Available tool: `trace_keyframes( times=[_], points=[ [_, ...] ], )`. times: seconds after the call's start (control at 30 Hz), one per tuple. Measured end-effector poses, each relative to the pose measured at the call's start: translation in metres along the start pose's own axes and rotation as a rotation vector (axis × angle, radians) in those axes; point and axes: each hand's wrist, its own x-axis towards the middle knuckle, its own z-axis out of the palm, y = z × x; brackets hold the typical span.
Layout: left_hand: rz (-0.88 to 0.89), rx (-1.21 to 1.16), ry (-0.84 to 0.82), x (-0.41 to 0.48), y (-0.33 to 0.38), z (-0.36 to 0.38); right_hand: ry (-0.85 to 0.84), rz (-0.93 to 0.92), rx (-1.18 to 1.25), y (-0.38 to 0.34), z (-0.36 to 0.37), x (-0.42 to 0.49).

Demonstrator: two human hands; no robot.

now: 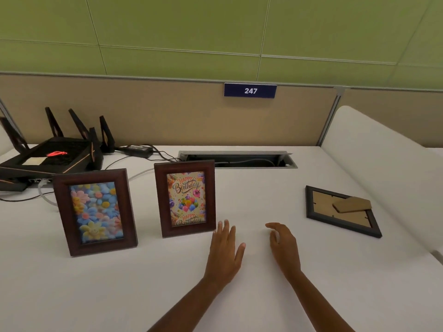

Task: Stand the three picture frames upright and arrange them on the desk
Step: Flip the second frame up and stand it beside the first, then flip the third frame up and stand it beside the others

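Observation:
Two dark brown wooden frames stand upright on the white desk (239,295). The flower picture frame (94,212) is at the left, and the "Happy Birthday" frame (185,198) stands to its right. A third frame, black (341,210), lies face down at the right with its cardboard stand showing. My left hand (225,251) hovers flat with fingers spread, just right of the birthday frame's lower corner and not touching it. My right hand (284,246) is beside it, fingers loosely curled and empty, well left of the black frame.
A black router (48,156) with several antennas, a power brick (139,149) and cables sit at the back left. An open cable slot (237,160) is cut into the desk behind the frames. A beige partition with a "247" sign (250,91) backs the desk; a white divider (383,159) borders the right.

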Motion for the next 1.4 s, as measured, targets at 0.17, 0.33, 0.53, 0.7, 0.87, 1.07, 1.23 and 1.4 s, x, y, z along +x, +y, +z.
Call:
trace_keyframes(
  times=[0.17,0.33,0.53,0.7,0.87,1.07,1.23,1.4],
  points=[
    [0.021,0.035,-0.186,0.024,0.027,0.016,0.040,0.063,-0.104,0.030,-0.039,0.013],
    [0.015,-0.067,-0.348,0.055,0.065,0.026,0.145,0.140,-0.232,0.057,-0.080,0.031],
    [-0.104,-0.398,-0.527,0.098,0.112,0.028,0.339,0.259,-0.337,0.087,-0.128,0.052],
    [-0.200,-0.624,-0.548,0.125,0.137,0.035,0.410,0.405,-0.231,0.104,-0.149,0.070],
    [-0.305,-0.794,-0.554,0.147,0.154,0.042,0.383,0.476,-0.199,0.111,-0.154,0.083],
    [-0.417,-0.962,-0.566,0.158,0.161,0.051,0.405,0.512,-0.183,0.114,-0.158,0.087],
    [-0.478,-1.062,-0.532,0.161,0.159,0.055,0.384,0.583,-0.114,0.110,-0.169,0.096],
    [-0.504,-1.039,-0.506,0.163,0.156,0.056,0.351,0.668,-0.046,0.107,-0.176,0.103]
  ],
)
